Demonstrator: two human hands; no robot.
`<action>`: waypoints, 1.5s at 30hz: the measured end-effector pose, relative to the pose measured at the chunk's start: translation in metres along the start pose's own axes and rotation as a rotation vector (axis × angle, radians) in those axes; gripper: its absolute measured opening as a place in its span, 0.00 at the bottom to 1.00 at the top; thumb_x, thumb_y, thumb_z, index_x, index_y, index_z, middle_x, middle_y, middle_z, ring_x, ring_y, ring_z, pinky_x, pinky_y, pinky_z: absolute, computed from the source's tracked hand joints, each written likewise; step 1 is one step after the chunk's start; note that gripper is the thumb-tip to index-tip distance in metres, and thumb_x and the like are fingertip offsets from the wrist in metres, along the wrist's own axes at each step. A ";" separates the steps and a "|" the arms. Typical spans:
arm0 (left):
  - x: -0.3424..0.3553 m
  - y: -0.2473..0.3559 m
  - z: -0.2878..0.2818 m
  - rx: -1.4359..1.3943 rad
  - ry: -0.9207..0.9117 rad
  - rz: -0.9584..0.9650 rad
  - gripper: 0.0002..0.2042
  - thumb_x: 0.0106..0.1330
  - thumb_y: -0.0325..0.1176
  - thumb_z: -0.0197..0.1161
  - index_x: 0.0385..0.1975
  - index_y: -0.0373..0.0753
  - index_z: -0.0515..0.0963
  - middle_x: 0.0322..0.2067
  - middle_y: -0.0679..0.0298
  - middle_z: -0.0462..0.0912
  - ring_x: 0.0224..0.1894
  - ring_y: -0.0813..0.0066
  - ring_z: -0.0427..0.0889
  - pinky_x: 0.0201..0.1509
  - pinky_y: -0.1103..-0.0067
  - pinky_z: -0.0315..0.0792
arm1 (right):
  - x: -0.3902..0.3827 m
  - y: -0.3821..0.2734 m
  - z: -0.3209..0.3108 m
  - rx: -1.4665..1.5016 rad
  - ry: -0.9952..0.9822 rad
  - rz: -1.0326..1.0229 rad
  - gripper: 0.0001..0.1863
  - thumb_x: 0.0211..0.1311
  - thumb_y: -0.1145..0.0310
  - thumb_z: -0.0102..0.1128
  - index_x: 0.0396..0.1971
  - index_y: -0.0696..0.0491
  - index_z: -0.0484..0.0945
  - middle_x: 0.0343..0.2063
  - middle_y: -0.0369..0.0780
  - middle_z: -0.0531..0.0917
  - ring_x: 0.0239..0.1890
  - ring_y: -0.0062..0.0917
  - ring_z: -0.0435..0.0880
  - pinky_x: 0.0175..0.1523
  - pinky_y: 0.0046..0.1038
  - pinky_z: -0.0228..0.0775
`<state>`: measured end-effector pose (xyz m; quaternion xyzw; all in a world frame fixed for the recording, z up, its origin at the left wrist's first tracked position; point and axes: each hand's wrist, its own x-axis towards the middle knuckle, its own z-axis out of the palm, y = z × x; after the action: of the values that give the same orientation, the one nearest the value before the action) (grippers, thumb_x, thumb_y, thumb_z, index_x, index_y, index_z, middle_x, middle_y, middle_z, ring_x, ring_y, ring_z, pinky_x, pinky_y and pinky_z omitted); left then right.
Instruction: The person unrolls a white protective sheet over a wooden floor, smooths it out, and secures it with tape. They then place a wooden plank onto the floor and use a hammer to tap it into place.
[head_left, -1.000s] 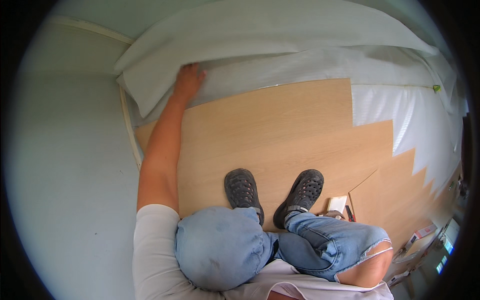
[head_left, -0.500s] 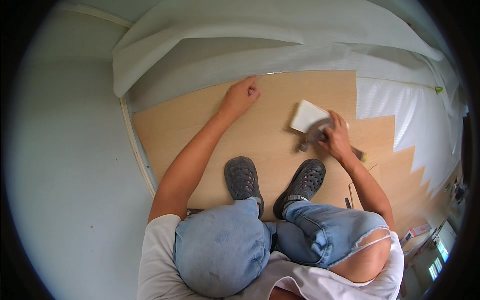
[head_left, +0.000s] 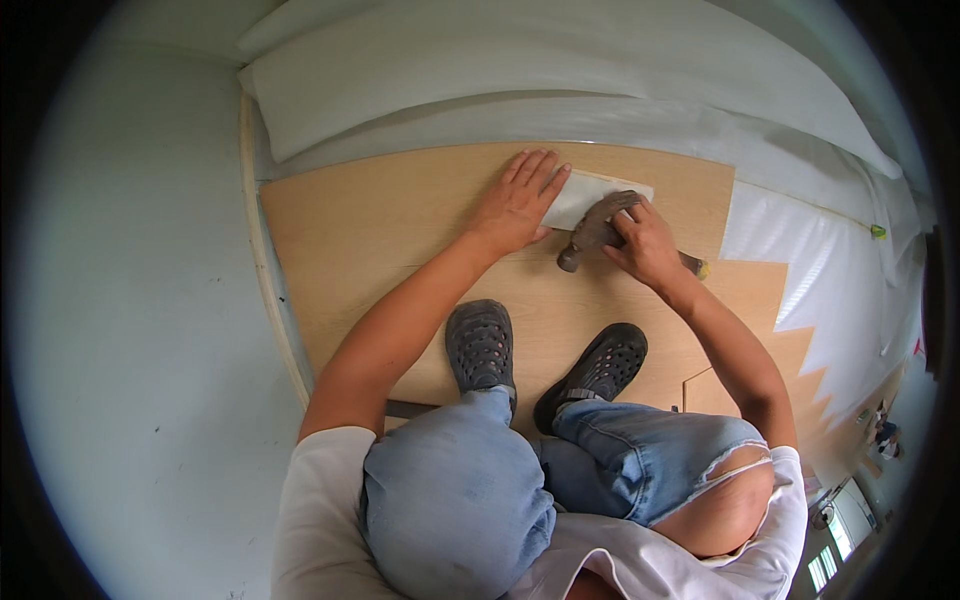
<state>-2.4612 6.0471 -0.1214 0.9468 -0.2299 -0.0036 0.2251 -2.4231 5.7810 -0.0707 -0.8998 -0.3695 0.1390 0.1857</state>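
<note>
My right hand (head_left: 650, 243) is wrapped round a claw hammer (head_left: 594, 224), whose dark head points left; its handle passes under my wrist. A flat white rectangular block (head_left: 580, 198) lies on the light wood-look floor planks (head_left: 390, 215), partly covered by the hammer head and near the planks' far edge. My left hand (head_left: 510, 205) rests with fingers stretched out on the planks, its index finger and thumb against the block's left end. Whether the right fingers also touch the block is hidden.
White sheet underlay (head_left: 560, 60) bunches beyond the planks, and more translucent sheeting (head_left: 770, 225) lies right of their stepped ends. A pale wall (head_left: 150, 330) with a wooden strip (head_left: 262, 240) stands at left. My dark clogs (head_left: 480, 345) stand on the planks.
My left hand has turned from a pointing shape to a flat spread and moved right to the block. The hammer and white block have shifted left and farther away, toward the planks' far edge.
</note>
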 end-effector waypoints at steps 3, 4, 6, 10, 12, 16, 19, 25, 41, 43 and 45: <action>0.014 -0.004 0.001 -0.023 -0.055 -0.008 0.49 0.46 0.39 0.81 0.71 0.35 0.64 0.68 0.50 0.68 0.72 0.52 0.64 0.79 0.60 0.55 | -0.022 0.019 -0.019 -0.046 -0.161 0.173 0.16 0.50 0.65 0.75 0.35 0.53 0.77 0.38 0.42 0.82 0.43 0.41 0.85 0.44 0.41 0.79; 0.020 -0.011 -0.001 0.055 -0.031 -0.018 0.47 0.47 0.38 0.79 0.70 0.36 0.65 0.66 0.51 0.70 0.69 0.54 0.66 0.77 0.61 0.57 | -0.028 0.026 -0.026 -0.097 -0.121 0.154 0.15 0.51 0.64 0.74 0.33 0.53 0.76 0.34 0.41 0.81 0.38 0.40 0.85 0.40 0.41 0.79; 0.025 -0.038 -0.019 0.212 0.013 -0.040 0.42 0.49 0.36 0.77 0.68 0.36 0.68 0.62 0.55 0.74 0.65 0.57 0.70 0.74 0.62 0.60 | -0.037 0.036 -0.041 -0.165 -0.042 0.129 0.14 0.52 0.66 0.73 0.32 0.53 0.75 0.31 0.41 0.82 0.31 0.41 0.85 0.35 0.42 0.79; 0.047 -0.085 -0.068 0.163 -0.112 -0.195 0.46 0.40 0.30 0.82 0.66 0.35 0.70 0.63 0.55 0.73 0.65 0.54 0.70 0.72 0.60 0.64 | -0.038 0.045 -0.076 -0.264 -0.101 0.221 0.14 0.55 0.66 0.71 0.34 0.54 0.74 0.30 0.42 0.83 0.32 0.44 0.85 0.35 0.42 0.78; 0.057 -0.099 -0.078 0.172 -0.107 -0.202 0.45 0.38 0.28 0.83 0.65 0.35 0.70 0.61 0.56 0.74 0.64 0.55 0.71 0.70 0.63 0.66 | -0.031 0.045 -0.089 -0.293 -0.154 0.295 0.14 0.56 0.66 0.71 0.34 0.54 0.74 0.29 0.44 0.83 0.32 0.45 0.85 0.35 0.43 0.78; 0.066 -0.102 -0.075 0.166 -0.103 -0.200 0.46 0.36 0.29 0.84 0.63 0.34 0.71 0.58 0.59 0.74 0.62 0.57 0.72 0.67 0.66 0.69 | -0.003 0.040 -0.101 -0.326 -0.124 0.304 0.16 0.62 0.60 0.68 0.33 0.55 0.73 0.28 0.48 0.84 0.32 0.50 0.84 0.37 0.46 0.77; 0.067 -0.101 -0.069 0.143 -0.124 -0.262 0.46 0.35 0.31 0.85 0.62 0.35 0.72 0.57 0.60 0.74 0.62 0.57 0.73 0.67 0.66 0.70 | 0.035 0.032 -0.112 -0.310 -0.115 0.291 0.18 0.66 0.55 0.65 0.34 0.56 0.75 0.29 0.50 0.85 0.33 0.52 0.83 0.39 0.47 0.76; 0.063 -0.103 -0.075 0.116 -0.091 -0.260 0.48 0.36 0.34 0.85 0.65 0.38 0.71 0.59 0.61 0.74 0.63 0.58 0.72 0.67 0.66 0.69 | 0.132 0.012 -0.147 -0.406 -0.114 0.246 0.23 0.68 0.48 0.62 0.36 0.56 0.78 0.29 0.49 0.86 0.35 0.50 0.84 0.40 0.47 0.75; 0.050 -0.098 -0.112 0.020 -0.234 -0.316 0.46 0.51 0.39 0.80 0.71 0.35 0.64 0.66 0.40 0.69 0.70 0.38 0.67 0.75 0.57 0.62 | 0.303 0.061 -0.097 -0.641 -0.018 0.253 0.12 0.67 0.65 0.57 0.37 0.56 0.87 0.35 0.47 0.89 0.40 0.42 0.90 0.44 0.44 0.82; 0.035 -0.116 -0.110 0.009 -0.192 -0.349 0.53 0.40 0.38 0.85 0.72 0.38 0.64 0.66 0.40 0.68 0.70 0.36 0.66 0.75 0.58 0.63 | 0.312 0.038 -0.078 -0.766 -0.195 -0.017 0.11 0.63 0.69 0.57 0.37 0.55 0.87 0.37 0.47 0.90 0.43 0.41 0.89 0.47 0.44 0.82; 0.036 -0.121 -0.107 0.016 -0.168 -0.361 0.56 0.36 0.38 0.88 0.72 0.39 0.64 0.66 0.39 0.68 0.70 0.35 0.65 0.75 0.59 0.63 | 0.321 0.033 -0.076 -0.846 -0.266 -0.078 0.10 0.63 0.70 0.57 0.37 0.54 0.87 0.39 0.47 0.89 0.44 0.40 0.89 0.48 0.43 0.82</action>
<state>-2.3650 6.1732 -0.0733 0.9708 -0.0742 -0.1214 0.1934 -2.1523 5.9720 -0.0536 -0.8561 -0.4484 0.0831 -0.2431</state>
